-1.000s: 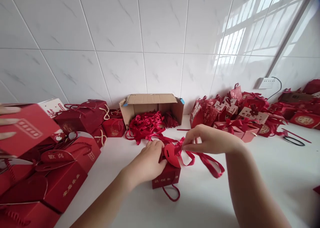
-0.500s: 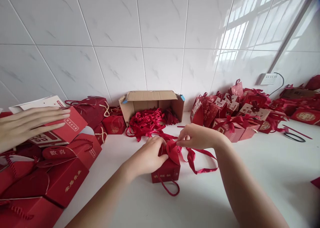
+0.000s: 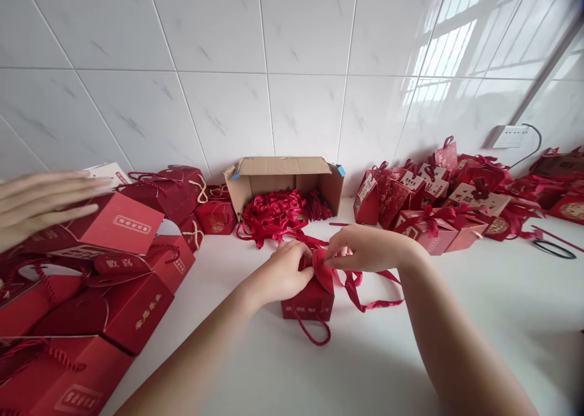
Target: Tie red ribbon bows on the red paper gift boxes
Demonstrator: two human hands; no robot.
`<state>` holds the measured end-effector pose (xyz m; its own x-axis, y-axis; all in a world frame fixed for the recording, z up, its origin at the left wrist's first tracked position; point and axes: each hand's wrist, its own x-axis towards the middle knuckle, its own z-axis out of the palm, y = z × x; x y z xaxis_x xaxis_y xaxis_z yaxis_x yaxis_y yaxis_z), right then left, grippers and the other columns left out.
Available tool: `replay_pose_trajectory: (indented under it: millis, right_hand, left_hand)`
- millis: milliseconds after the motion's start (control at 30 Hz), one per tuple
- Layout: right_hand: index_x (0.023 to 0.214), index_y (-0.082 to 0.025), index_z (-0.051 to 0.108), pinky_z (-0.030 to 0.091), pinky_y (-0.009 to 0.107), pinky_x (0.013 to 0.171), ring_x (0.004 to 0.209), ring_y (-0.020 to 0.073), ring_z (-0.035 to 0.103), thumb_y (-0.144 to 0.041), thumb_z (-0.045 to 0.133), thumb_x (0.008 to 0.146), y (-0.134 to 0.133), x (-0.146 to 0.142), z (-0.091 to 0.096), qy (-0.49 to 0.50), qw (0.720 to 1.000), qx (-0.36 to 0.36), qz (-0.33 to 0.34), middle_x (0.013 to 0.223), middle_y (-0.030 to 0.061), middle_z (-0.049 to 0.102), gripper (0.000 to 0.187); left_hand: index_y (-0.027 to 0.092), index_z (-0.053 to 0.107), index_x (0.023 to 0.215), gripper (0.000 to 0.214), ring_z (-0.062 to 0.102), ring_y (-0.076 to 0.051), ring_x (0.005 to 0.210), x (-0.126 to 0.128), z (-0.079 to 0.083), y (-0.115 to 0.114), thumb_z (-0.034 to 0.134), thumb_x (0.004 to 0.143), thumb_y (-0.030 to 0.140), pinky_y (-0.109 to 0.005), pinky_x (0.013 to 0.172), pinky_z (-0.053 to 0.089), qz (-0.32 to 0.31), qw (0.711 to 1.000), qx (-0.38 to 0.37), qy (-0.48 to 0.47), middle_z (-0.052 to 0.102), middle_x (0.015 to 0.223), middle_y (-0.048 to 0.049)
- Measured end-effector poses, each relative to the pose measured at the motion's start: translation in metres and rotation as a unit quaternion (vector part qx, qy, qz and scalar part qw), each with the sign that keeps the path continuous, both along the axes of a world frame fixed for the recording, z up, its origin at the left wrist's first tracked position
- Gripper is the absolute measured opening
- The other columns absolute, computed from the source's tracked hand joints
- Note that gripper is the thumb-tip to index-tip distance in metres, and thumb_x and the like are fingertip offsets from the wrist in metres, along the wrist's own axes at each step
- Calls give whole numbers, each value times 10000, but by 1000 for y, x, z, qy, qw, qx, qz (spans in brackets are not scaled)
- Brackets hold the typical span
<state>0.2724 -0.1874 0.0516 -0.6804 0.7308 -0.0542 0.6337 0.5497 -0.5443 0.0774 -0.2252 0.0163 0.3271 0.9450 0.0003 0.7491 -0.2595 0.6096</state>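
Observation:
A small red gift box (image 3: pixel 308 306) with gold characters stands on the white table, its twisted cord handle (image 3: pixel 314 337) hanging in front. My left hand (image 3: pixel 288 270) closes on the box top, thumb and fingers around the raised rounded flap (image 3: pixel 322 270). On the flap's right side, the fingertips of my right hand (image 3: pixel 360 249) are pinched on a red ribbon, partly hidden by the fingers. The ribbon's loose length (image 3: pixel 365 305) trails on the table to the right.
Behind the box, an open cardboard carton (image 3: pixel 285 166) lies with red ribbons (image 3: pixel 274 212) spilling out. Stacked red gift boxes (image 3: pixel 132 312) fill the left, where another person's hand (image 3: pixel 45 203) rests. Ribboned boxes (image 3: pixel 429 227) and a black ring (image 3: pixel 554 250) lie right.
The view has shifted slightly, so things sit a little differently in it. Both my hands keep their places at the flap. The other person's hand has moved left on the box there.

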Motion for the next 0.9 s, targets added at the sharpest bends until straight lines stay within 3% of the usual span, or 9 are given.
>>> replay_pose_trajectory:
  millis: [100,233,400,500,567,733,833,900]
  right_hand:
    - [756,-223,745,419,261,540,575,158,586,-290,587,752,3,0,0,-20,999,-11,34,638,25,663,172]
    - [818,-239,730,447,270,610,680,183,616,-300,593,767,3,2,2,-11,999,-8,29,751,33,682,159]
    - [1090,-250,625,473,322,780,972,236,595,-352,554,821,3,-1,0,31,998,34,-35,1108,68,641,296]
    - [1194,-262,573,443,328,893,1107,226,547,-300,523,854,5,-10,-4,93,995,13,22,1216,49,599,345]
    - [1150,-232,604,443,312,892,1072,202,568,-278,496,876,7,-16,-5,143,987,-14,71,1157,47,628,298]
    - [944,-157,643,460,248,701,787,135,594,-342,538,873,5,-21,-1,283,947,-93,119,880,31,663,224]
    - [865,-144,628,442,230,620,683,110,561,-350,604,834,-1,-18,5,355,923,-111,99,773,20,635,210]
    - [834,-148,620,436,234,608,655,106,549,-347,617,826,-6,-14,9,400,909,-98,59,719,10,606,200]
  left_hand:
    - [224,568,809,152,508,-248,1010,0,0,2,477,804,345,-368,834,439,-4,1000,-1,-11,587,980,-50]
    - [206,507,767,144,514,-224,939,-1,0,4,459,819,331,-349,785,428,13,999,5,-29,569,960,-45]
    - [218,475,810,134,524,-189,836,-4,9,0,430,852,337,-320,725,410,43,997,7,-58,553,901,-9]
    - [225,437,800,131,513,-182,847,-7,18,-6,407,875,329,-317,734,400,68,994,46,-65,533,915,0]
    - [227,425,800,136,506,-173,850,-10,25,-10,402,887,330,-310,749,399,72,990,76,-90,517,899,5]
    - [232,442,817,149,493,-145,798,-15,45,-20,445,886,365,-275,723,401,81,973,125,-176,492,822,26]
    - [235,467,846,199,510,-146,792,-18,50,-25,472,868,433,-267,698,417,82,974,101,-183,513,847,22]
    - [240,494,861,245,534,-162,804,-19,47,-26,492,842,484,-269,682,425,72,986,73,-132,549,870,15]
